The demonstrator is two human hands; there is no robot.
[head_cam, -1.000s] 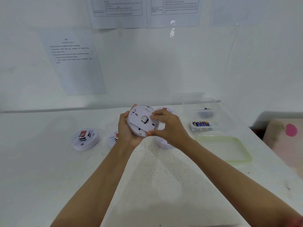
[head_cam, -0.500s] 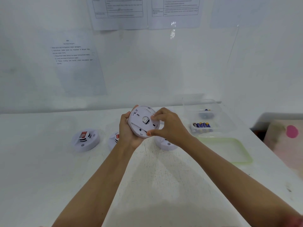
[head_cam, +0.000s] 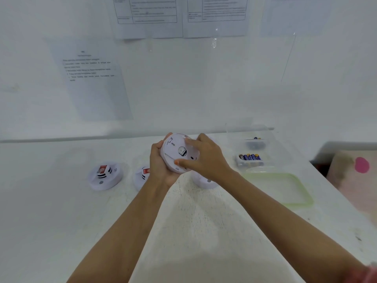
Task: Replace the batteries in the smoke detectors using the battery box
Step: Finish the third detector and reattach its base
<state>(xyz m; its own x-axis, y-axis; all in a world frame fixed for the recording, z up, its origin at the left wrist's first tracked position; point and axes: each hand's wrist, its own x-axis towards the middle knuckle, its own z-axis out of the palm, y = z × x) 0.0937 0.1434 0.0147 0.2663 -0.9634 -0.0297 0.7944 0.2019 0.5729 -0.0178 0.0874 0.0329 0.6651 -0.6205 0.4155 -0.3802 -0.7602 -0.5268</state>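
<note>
The held smoke detector (head_cam: 177, 153) is a white round disc with its flat back showing: a small round recess near the middle with something dark and pale inside it, a few small slots toward the rim, and a straight seam that crosses the face from upper left to lower right. It is too blurred to tell whether a battery sits in the recess. The disc stands tilted on edge, its back turned toward the camera and a little upward, its domed front away; being round, it has no long axis of its own, and only the seam gives it a slant. It is held up off the white table (head_cam: 61, 211), to the left of the clear battery box (head_cam: 265, 131) and about level with it. The left hand (head_cam: 160, 163) cups the disc from the side farther from the box, fingers curled behind it and the thumb up along the top rim. The right hand (head_cam: 206, 158) grips it from the side nearer the box, thumb pressed at the lower rim and forefinger laid on the upper face, the other fingers bent behind. Blue batteries (head_cam: 250, 157) lie in a row inside the box. A green-rimmed lid (head_cam: 302, 193) lies flat just in front of the box. Three more smoke detectors rest on the table left of the box: one (head_cam: 206, 183) half hidden under the right wrist, one (head_cam: 142, 176) behind the left wrist, and one (head_cam: 105, 176) farthest from the box.
</note>
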